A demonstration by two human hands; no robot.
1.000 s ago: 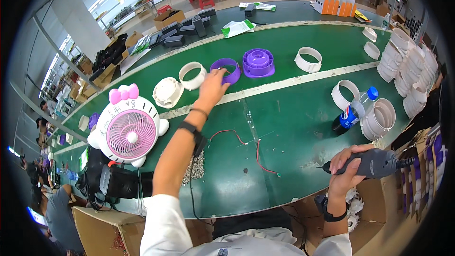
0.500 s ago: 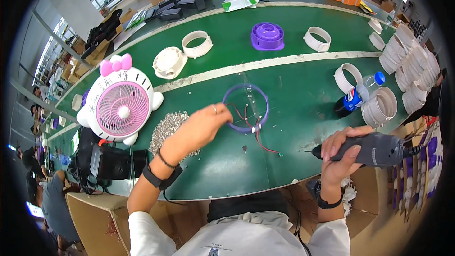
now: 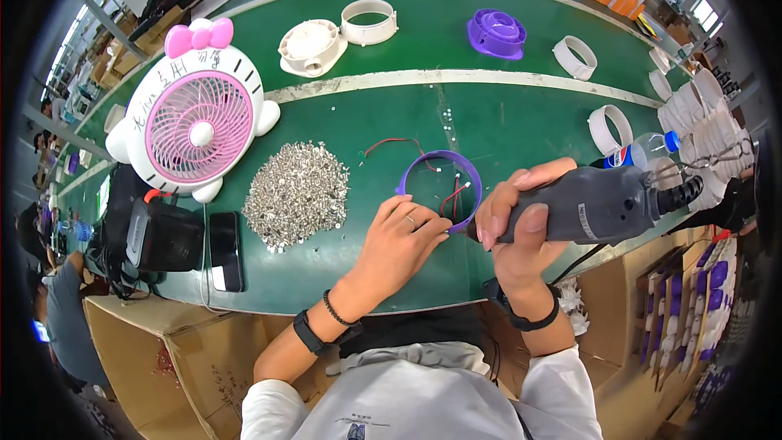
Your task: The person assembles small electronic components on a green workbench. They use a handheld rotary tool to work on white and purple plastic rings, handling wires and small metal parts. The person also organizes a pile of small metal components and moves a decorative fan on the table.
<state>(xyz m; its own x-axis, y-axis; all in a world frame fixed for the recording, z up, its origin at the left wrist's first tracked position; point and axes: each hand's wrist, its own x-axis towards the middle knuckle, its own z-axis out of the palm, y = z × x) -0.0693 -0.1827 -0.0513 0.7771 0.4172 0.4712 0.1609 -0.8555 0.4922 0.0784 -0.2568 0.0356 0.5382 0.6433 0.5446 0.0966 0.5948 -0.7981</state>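
On the green table lies a thin purple plastic ring (image 3: 441, 154), with red wires (image 3: 391, 142) running over its far rim and small white connectors inside it. My left hand (image 3: 391, 244) is closed at the ring's near left edge, its fingers pinched on the rim. In my right hand (image 3: 525, 228) is a dark grey electric screwdriver (image 3: 590, 205), held level and pointing left. Its nose reaches the ring's near right edge; the bit is hidden by my fingers. Left of the ring spreads a heap of small silver screws (image 3: 297, 191).
A white and pink fan (image 3: 202, 133) stands at the left, above a phone (image 3: 226, 253) and a black case (image 3: 167, 232). Further back sit white rings (image 3: 368, 22) and a purple housing (image 3: 497, 33). At right are a bottle (image 3: 643, 148) and stacked white rings (image 3: 717, 134).
My left hand has moved from the ring's far left side to its near edge. The screwdriver has come leftward to the ring. The red wires have shifted, and the view has moved.
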